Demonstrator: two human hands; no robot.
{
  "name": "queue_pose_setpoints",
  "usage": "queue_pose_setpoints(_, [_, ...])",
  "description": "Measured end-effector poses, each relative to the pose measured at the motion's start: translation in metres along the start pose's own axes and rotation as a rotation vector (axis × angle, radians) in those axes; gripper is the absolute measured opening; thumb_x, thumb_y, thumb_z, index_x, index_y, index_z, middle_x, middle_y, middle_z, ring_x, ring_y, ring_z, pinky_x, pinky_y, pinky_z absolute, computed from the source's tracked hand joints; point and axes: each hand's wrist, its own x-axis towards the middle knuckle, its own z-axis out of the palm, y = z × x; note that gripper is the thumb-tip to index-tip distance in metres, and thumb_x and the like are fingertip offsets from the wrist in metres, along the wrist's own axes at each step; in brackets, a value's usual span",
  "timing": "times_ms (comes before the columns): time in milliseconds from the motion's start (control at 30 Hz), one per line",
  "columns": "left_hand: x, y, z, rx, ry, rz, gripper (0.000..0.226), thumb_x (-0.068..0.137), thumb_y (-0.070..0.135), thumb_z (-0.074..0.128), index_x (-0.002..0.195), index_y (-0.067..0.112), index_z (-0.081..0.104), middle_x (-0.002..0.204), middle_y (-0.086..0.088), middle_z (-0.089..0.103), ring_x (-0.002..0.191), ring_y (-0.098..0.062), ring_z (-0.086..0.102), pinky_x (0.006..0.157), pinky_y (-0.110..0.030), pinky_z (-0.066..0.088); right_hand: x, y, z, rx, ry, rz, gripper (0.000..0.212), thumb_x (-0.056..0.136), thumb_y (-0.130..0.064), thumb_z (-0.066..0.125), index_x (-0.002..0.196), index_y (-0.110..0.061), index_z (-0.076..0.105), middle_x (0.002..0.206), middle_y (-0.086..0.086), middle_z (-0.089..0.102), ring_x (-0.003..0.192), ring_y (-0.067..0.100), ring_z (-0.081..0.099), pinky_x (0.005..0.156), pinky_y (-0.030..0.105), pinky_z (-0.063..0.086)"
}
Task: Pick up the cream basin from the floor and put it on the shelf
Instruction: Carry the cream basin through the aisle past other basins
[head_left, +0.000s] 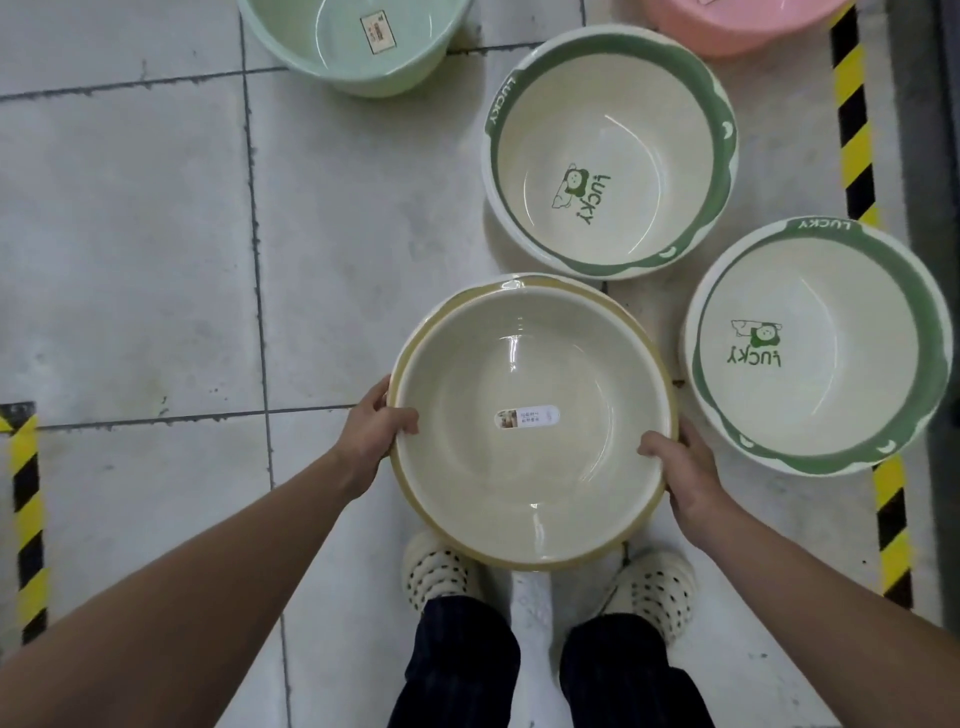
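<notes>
The cream basin (530, 364) has a tan rim and a small white label on its inner bottom. It sits in front of my feet, over the tiled floor. My left hand (371, 434) grips its left rim, thumb inside the bowl. My right hand (685, 473) grips the right rim, thumb over the edge. Whether the basin rests on the floor or is lifted off it, I cannot tell. No shelf is in view.
Two cream basins with green "LUCKY" rims stand close by, one ahead (610, 150) and one to the right (818, 345). A mint basin (353, 41) and a pink basin (727, 26) lie further ahead. Black-and-yellow tape (857, 156) marks the floor at both sides.
</notes>
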Motion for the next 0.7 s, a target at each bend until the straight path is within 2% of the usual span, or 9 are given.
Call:
queue_pose_setpoints(67, [0.007, -0.002, 0.001, 0.025, -0.005, 0.028, 0.074, 0.057, 0.005, 0.063, 0.126, 0.032, 0.064, 0.119, -0.013, 0.069, 0.109, -0.040, 0.066, 0.073, -0.040, 0.062, 0.007, 0.006, 0.003, 0.033, 0.018, -0.006, 0.069, 0.067, -0.014, 0.064, 0.134, -0.033, 0.059, 0.118, 0.005, 0.069, 0.108, 0.031, 0.065, 0.093, 0.045, 0.054])
queue_pose_setpoints(167, [0.013, -0.006, -0.002, 0.064, -0.029, 0.075, 0.075, 0.059, 0.010, 0.068, 0.129, 0.034, 0.062, 0.121, -0.011, 0.068, 0.109, -0.038, 0.067, 0.078, -0.044, 0.062, 0.015, 0.014, 0.007, 0.087, 0.031, -0.023, 0.065, 0.074, -0.010, 0.063, 0.135, -0.033, 0.060, 0.117, 0.004, 0.069, 0.108, 0.032, 0.065, 0.087, 0.041, 0.054])
queue_pose_setpoints(300, [0.021, -0.007, -0.002, 0.054, -0.088, 0.067, 0.079, 0.066, 0.016, 0.071, 0.139, 0.037, 0.052, 0.126, -0.008, 0.066, 0.108, -0.036, 0.068, 0.071, -0.041, 0.061, 0.022, 0.014, 0.010, 0.150, -0.003, -0.048, 0.081, 0.064, -0.013, 0.062, 0.142, -0.033, 0.054, 0.116, 0.005, 0.069, 0.099, 0.028, 0.066, 0.077, 0.038, 0.054])
queue_pose_setpoints(400, [0.021, -0.007, 0.000, 0.052, -0.088, 0.057, 0.078, 0.067, 0.018, 0.067, 0.140, 0.040, 0.050, 0.127, -0.010, 0.064, 0.110, -0.039, 0.066, 0.071, -0.044, 0.061, 0.026, 0.010, 0.009, 0.146, -0.006, -0.057, 0.082, 0.061, -0.011, 0.061, 0.140, -0.031, 0.056, 0.108, 0.004, 0.070, 0.093, 0.028, 0.065, 0.073, 0.035, 0.052])
queue_pose_setpoints(533, [0.010, 0.000, -0.001, 0.086, -0.100, 0.044, 0.073, 0.064, 0.015, 0.065, 0.133, 0.041, 0.056, 0.125, -0.009, 0.065, 0.108, -0.037, 0.066, 0.066, -0.039, 0.058, 0.018, 0.006, 0.004, 0.167, -0.019, -0.069, 0.078, 0.061, -0.010, 0.060, 0.136, -0.028, 0.060, 0.106, 0.006, 0.070, 0.088, 0.027, 0.065, 0.069, 0.033, 0.051])
queue_pose_setpoints(633, [-0.007, 0.012, -0.003, 0.128, -0.104, 0.039, 0.075, 0.064, 0.015, 0.067, 0.134, 0.039, 0.056, 0.121, -0.008, 0.067, 0.100, -0.031, 0.069, 0.065, -0.038, 0.059, 0.001, 0.001, -0.006, 0.174, -0.040, -0.070, 0.080, 0.060, -0.009, 0.060, 0.138, -0.024, 0.058, 0.109, 0.007, 0.071, 0.090, 0.027, 0.066, 0.073, 0.036, 0.054])
queue_pose_setpoints(700, [-0.024, 0.021, -0.002, 0.134, -0.110, 0.047, 0.075, 0.064, 0.015, 0.067, 0.135, 0.039, 0.057, 0.118, -0.007, 0.068, 0.100, -0.032, 0.069, 0.065, -0.038, 0.059, -0.017, -0.006, -0.015, 0.199, -0.046, -0.082, 0.075, 0.059, -0.008, 0.061, 0.132, -0.026, 0.062, 0.108, 0.007, 0.072, 0.091, 0.028, 0.066, 0.075, 0.037, 0.054])
